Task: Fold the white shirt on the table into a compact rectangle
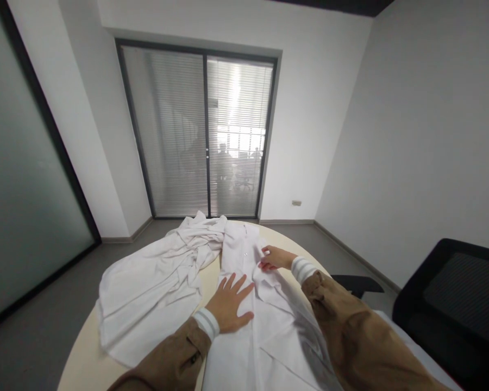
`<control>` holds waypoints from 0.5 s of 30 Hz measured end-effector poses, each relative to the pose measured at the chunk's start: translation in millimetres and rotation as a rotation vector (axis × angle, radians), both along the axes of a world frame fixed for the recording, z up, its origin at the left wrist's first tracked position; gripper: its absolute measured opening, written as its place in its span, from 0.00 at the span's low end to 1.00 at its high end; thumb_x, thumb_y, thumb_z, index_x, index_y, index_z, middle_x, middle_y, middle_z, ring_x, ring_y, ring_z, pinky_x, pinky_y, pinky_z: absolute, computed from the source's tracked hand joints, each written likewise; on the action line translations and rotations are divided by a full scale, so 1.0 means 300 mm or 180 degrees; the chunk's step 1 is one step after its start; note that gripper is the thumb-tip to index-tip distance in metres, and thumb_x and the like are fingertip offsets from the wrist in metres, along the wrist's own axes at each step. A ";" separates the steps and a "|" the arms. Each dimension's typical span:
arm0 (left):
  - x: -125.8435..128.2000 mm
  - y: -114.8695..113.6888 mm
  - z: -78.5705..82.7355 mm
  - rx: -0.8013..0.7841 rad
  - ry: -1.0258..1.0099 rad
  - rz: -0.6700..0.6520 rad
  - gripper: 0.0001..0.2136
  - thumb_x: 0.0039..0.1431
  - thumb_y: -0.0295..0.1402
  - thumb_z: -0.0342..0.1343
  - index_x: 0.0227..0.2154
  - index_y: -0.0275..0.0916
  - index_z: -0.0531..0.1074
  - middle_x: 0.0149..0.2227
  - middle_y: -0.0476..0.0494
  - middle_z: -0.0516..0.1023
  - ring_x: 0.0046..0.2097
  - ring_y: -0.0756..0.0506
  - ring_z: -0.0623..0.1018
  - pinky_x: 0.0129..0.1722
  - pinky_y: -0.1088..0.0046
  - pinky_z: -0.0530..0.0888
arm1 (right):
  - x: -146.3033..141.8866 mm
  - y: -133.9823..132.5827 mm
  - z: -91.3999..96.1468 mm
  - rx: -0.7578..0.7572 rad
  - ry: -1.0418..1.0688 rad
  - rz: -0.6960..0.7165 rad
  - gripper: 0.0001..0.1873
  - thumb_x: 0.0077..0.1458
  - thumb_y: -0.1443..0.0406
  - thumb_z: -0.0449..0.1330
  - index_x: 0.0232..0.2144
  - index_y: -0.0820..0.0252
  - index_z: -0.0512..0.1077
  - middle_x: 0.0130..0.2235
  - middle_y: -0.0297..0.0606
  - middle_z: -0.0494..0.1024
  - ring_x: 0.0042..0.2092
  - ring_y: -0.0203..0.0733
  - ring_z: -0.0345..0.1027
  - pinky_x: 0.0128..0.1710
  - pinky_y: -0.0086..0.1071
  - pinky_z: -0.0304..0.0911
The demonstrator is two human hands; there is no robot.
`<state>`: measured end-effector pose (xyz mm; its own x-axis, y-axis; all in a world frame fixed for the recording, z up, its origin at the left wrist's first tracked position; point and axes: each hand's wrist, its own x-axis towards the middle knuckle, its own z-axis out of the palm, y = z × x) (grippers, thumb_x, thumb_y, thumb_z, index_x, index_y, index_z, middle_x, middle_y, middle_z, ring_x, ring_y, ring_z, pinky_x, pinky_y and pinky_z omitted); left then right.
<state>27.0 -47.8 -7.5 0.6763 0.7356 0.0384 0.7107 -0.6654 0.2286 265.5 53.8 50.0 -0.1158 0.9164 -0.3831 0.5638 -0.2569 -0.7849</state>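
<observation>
Clock positions are read about the table's middle unless noted. Nearest, two brown sleeves (179,353) with striped cuffs (206,322) enter from below. The left hand (228,305) lies palm down with fingers spread, flat upon the white garment (232,358) and gripping nothing. The right hand (275,257), between 1 and 2 o'clock of the left, has its fingers partly curled at the garment's edge; whether they pinch the fabric cannot be told. The garment runs from 6 to 12 o'clock, wrinkled beneath the right forearm. A white cloth (146,298) spreads at 10 o'clock, bunched at its far end, where it meets the garment. Both lie on the pale table (79,355). Beyond: a black chair (460,282), 3 o'clock; a frosted panel (16,163), 10 o'clock; a wall plate (296,203), 1 o'clock; dark-framed blinds (175,141), 12 o'clock.
</observation>
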 end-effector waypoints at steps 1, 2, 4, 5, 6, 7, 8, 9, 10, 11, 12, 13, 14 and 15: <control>0.000 -0.001 0.000 -0.0008 -0.0009 0.0000 0.37 0.60 0.49 0.53 0.69 0.47 0.49 0.72 0.40 0.45 0.70 0.28 0.45 0.65 0.40 0.49 | -0.002 -0.007 -0.007 0.0010 0.0023 0.0118 0.25 0.54 0.69 0.63 0.53 0.62 0.62 0.39 0.44 0.82 0.33 0.38 0.77 0.33 0.30 0.70; 0.000 -0.002 0.001 -0.0017 -0.0017 -0.0001 0.38 0.60 0.49 0.54 0.69 0.47 0.48 0.72 0.40 0.45 0.70 0.28 0.45 0.65 0.40 0.49 | 0.000 -0.013 -0.014 0.0044 0.0011 0.0230 0.25 0.53 0.69 0.63 0.53 0.62 0.63 0.40 0.44 0.81 0.34 0.37 0.76 0.33 0.30 0.70; -0.001 -0.004 0.003 -0.0019 -0.0031 0.0000 0.39 0.59 0.49 0.54 0.70 0.47 0.46 0.72 0.40 0.45 0.70 0.27 0.45 0.65 0.40 0.49 | 0.017 -0.022 -0.026 0.0193 -0.0077 0.0390 0.23 0.53 0.68 0.64 0.51 0.61 0.66 0.41 0.42 0.80 0.35 0.36 0.75 0.34 0.30 0.69; -0.001 -0.006 0.004 -0.0012 -0.0036 -0.0006 0.39 0.59 0.49 0.54 0.70 0.48 0.44 0.72 0.39 0.45 0.70 0.27 0.45 0.65 0.39 0.49 | 0.031 -0.024 -0.030 0.0298 -0.0151 0.0428 0.22 0.51 0.67 0.66 0.49 0.60 0.67 0.40 0.41 0.80 0.35 0.36 0.74 0.35 0.30 0.69; -0.001 -0.006 0.004 0.0001 -0.0037 -0.0013 0.40 0.59 0.48 0.55 0.70 0.49 0.43 0.72 0.39 0.46 0.70 0.27 0.45 0.64 0.39 0.50 | 0.048 -0.024 -0.031 0.0410 -0.0248 0.0444 0.22 0.50 0.67 0.67 0.47 0.60 0.69 0.40 0.39 0.79 0.35 0.36 0.73 0.36 0.29 0.68; -0.002 -0.006 0.005 0.0017 -0.0036 -0.0027 0.39 0.60 0.48 0.55 0.70 0.51 0.43 0.72 0.39 0.46 0.70 0.26 0.46 0.64 0.38 0.50 | 0.065 -0.025 -0.031 0.0508 -0.0364 0.0442 0.21 0.48 0.66 0.68 0.45 0.60 0.70 0.39 0.38 0.78 0.35 0.36 0.72 0.37 0.29 0.67; -0.003 -0.005 0.005 0.0030 -0.0031 -0.0046 0.39 0.60 0.48 0.55 0.69 0.53 0.43 0.71 0.40 0.46 0.70 0.26 0.46 0.64 0.38 0.51 | 0.084 -0.026 -0.029 0.0575 -0.0489 0.0431 0.20 0.46 0.65 0.70 0.42 0.60 0.70 0.37 0.37 0.78 0.35 0.36 0.71 0.37 0.29 0.66; -0.004 -0.003 0.005 0.0041 -0.0026 -0.0063 0.38 0.60 0.48 0.55 0.69 0.54 0.44 0.71 0.40 0.47 0.70 0.26 0.47 0.63 0.37 0.51 | 0.102 -0.029 -0.025 0.0600 -0.0609 0.0421 0.19 0.44 0.64 0.71 0.39 0.60 0.71 0.34 0.36 0.77 0.34 0.36 0.71 0.37 0.29 0.66; -0.006 -0.001 0.004 0.0050 -0.0024 -0.0079 0.37 0.60 0.48 0.55 0.69 0.55 0.45 0.71 0.40 0.47 0.70 0.25 0.47 0.63 0.37 0.51 | 0.118 -0.035 -0.020 0.0574 -0.0707 0.0420 0.19 0.42 0.62 0.72 0.36 0.60 0.70 0.31 0.35 0.76 0.32 0.36 0.70 0.36 0.30 0.65; -0.008 0.002 0.003 0.0062 -0.0027 -0.0084 0.37 0.60 0.48 0.56 0.69 0.56 0.47 0.71 0.40 0.48 0.70 0.25 0.47 0.63 0.37 0.52 | 0.133 -0.044 -0.014 0.0469 -0.0816 0.0460 0.20 0.41 0.59 0.73 0.33 0.60 0.70 0.28 0.34 0.75 0.30 0.37 0.69 0.34 0.30 0.65; -0.009 0.005 0.001 0.0071 -0.0030 -0.0087 0.36 0.59 0.48 0.56 0.68 0.56 0.48 0.71 0.40 0.48 0.69 0.25 0.48 0.63 0.37 0.52 | 0.145 -0.057 -0.009 0.0300 -0.0931 0.0565 0.22 0.38 0.57 0.74 0.31 0.60 0.69 0.26 0.33 0.74 0.28 0.37 0.68 0.32 0.31 0.65; -0.011 0.008 0.000 0.0081 -0.0033 -0.0084 0.36 0.59 0.48 0.56 0.68 0.55 0.50 0.71 0.40 0.48 0.69 0.25 0.48 0.63 0.37 0.52 | 0.153 -0.071 -0.004 0.0108 -0.1051 0.0723 0.24 0.36 0.54 0.74 0.30 0.60 0.69 0.24 0.32 0.74 0.27 0.37 0.68 0.30 0.31 0.65; -0.013 0.010 -0.002 0.0088 -0.0033 -0.0080 0.35 0.59 0.48 0.56 0.68 0.55 0.51 0.71 0.40 0.49 0.69 0.25 0.48 0.63 0.37 0.52 | 0.159 -0.088 -0.001 -0.0060 -0.1183 0.0915 0.26 0.33 0.53 0.75 0.30 0.59 0.69 0.24 0.32 0.74 0.26 0.37 0.68 0.29 0.31 0.64; -0.014 0.011 -0.004 0.0092 -0.0029 -0.0079 0.35 0.59 0.49 0.56 0.67 0.54 0.52 0.71 0.39 0.49 0.69 0.25 0.49 0.63 0.37 0.52 | 0.161 -0.106 0.001 -0.0172 -0.1338 0.1113 0.28 0.30 0.52 0.75 0.30 0.59 0.69 0.24 0.31 0.74 0.26 0.38 0.68 0.29 0.31 0.64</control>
